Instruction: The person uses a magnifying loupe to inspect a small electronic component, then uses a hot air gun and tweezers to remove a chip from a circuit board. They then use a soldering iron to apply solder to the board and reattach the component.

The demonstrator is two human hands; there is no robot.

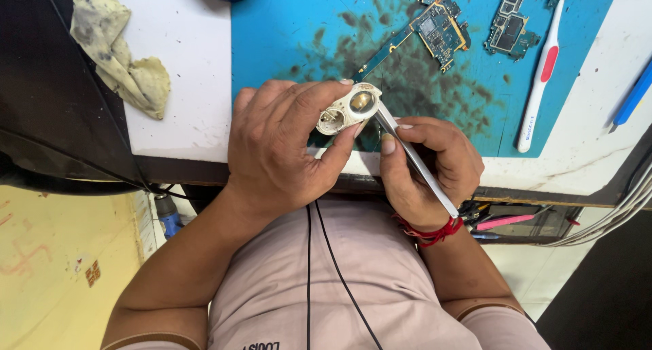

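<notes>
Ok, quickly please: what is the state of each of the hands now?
Left hand: closed, holding a small cream-white part with round recesses.
Right hand: closed, holding metal tweezers, tips at that part.

A cream-white casing [348,109] with a brass-coloured centre is pinched in the left grip [285,143]. Silver tweezers [415,161] are held in the right grip [424,167], above a red wrist thread [429,232]. Beyond the grips, a teal mat [285,31] is smudged black.

The person wore a pale pinkish-beige short-sleeved shirt [319,282] with darker-edged cuffs. A red thread band [431,232] (several strands) circled the right wrist at five o'clock. Two thin black cables [309,268] ran down the chest.
</notes>
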